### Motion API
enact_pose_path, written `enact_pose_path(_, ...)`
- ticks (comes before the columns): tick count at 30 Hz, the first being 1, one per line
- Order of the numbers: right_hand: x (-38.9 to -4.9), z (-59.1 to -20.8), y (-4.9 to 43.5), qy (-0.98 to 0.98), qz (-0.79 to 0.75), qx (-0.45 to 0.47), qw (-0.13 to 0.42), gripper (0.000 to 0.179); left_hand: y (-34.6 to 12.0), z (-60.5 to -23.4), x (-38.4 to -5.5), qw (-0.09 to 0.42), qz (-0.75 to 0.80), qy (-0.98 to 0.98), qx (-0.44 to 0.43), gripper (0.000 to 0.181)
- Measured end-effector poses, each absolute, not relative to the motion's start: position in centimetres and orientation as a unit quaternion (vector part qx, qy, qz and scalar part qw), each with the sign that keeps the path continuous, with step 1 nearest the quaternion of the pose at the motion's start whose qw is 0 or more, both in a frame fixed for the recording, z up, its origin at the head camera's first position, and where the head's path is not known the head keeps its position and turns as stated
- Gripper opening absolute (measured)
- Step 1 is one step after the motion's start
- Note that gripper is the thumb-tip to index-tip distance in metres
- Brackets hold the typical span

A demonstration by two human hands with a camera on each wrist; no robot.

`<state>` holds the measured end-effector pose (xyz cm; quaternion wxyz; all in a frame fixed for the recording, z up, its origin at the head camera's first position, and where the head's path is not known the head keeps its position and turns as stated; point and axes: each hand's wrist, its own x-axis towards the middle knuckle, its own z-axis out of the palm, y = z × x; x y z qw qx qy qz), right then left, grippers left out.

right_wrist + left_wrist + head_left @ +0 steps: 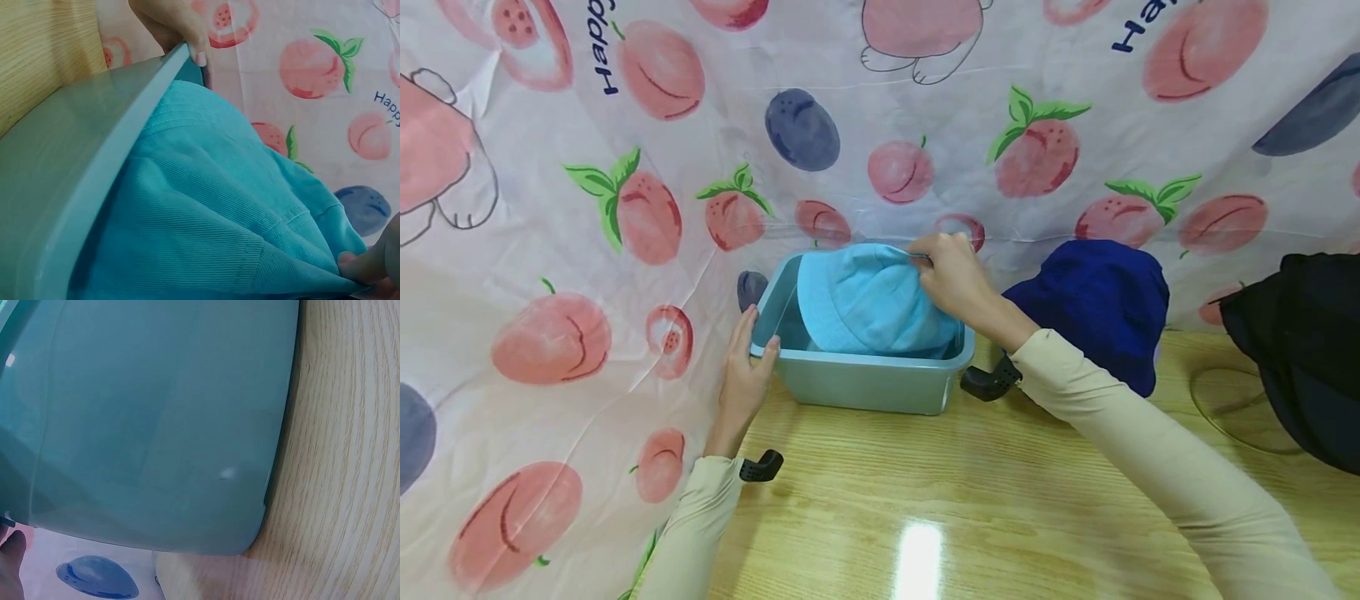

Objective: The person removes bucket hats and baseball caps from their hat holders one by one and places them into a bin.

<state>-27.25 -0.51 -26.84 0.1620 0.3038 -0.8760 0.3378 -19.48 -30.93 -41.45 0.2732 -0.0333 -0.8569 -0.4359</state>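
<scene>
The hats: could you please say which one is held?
The light-blue hat, partly in the bin: the right hand pinches it, unlike the navy hat and black hat.

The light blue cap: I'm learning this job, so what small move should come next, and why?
Probably ease the right hand down to lower the light blue cap further into the bin: the cap sits in the opening but rises above the rim, the right hand pinches it, and the left hand grips the bin.
</scene>
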Motion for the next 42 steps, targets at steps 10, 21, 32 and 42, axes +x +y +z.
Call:
enact_pose_path(10,-28.0,-27.9,-1.8,-0.888,0.329,0.296,0.124,0.022,-31.0,-41.5,-19.6,0.275,-0.437,-0.856,-0.034,0.060)
enact_pose_path(21,-28.4,-28.9,-2.9,-0.886,0.334,0.303,0.106,0.022,-30.9,-41.4,-19.8,0.285,-0.430,-0.856,-0.035,0.059)
enact_pose_path(32,-28.5,-30.5,-3.6,-0.894,0.317,0.309,0.067,0.023,-30.9,-41.6,-19.8,0.286,-0.428,-0.857,-0.033,0.059)
enact_pose_path(42,-28.4,-31.5,-4.0,-0.897,0.307,0.316,0.045,0.025,-30.7,-41.7,-19.8,0.289,-0.430,-0.855,-0.038,0.060)
